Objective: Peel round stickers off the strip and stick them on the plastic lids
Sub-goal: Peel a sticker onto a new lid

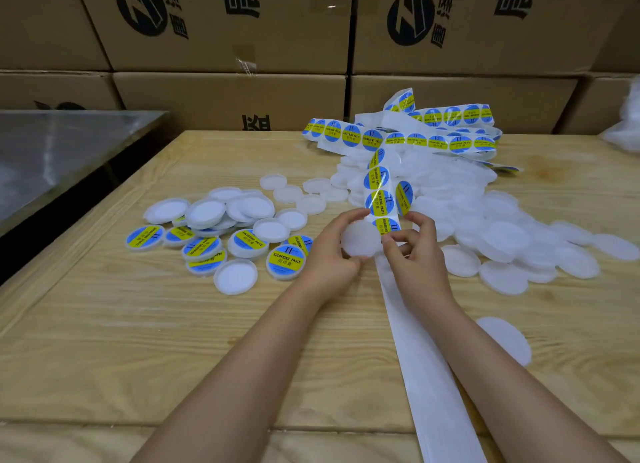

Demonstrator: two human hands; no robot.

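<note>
My left hand (329,251) grips a blank white plastic lid (360,239) above the wooden table. My right hand (414,251) pinches the white backing strip (379,199) just right of that lid, and a peeled blue-and-yellow round sticker (404,196) stands up from its fingertips. The strip carries several more stickers and runs back to a tangled heap (415,133). Its empty part (429,376) trails toward me under my right forearm. Labelled lids (285,260) lie to the left among blank ones. A big pile of blank lids (502,234) spreads to the right.
Stacked cardboard boxes (228,95) wall off the back. A shiny metal table (52,154) stands at the left, apart from the wooden table (138,341). One single blank lid (505,341) lies near my right forearm. A plastic bag (627,123) shows at the right edge.
</note>
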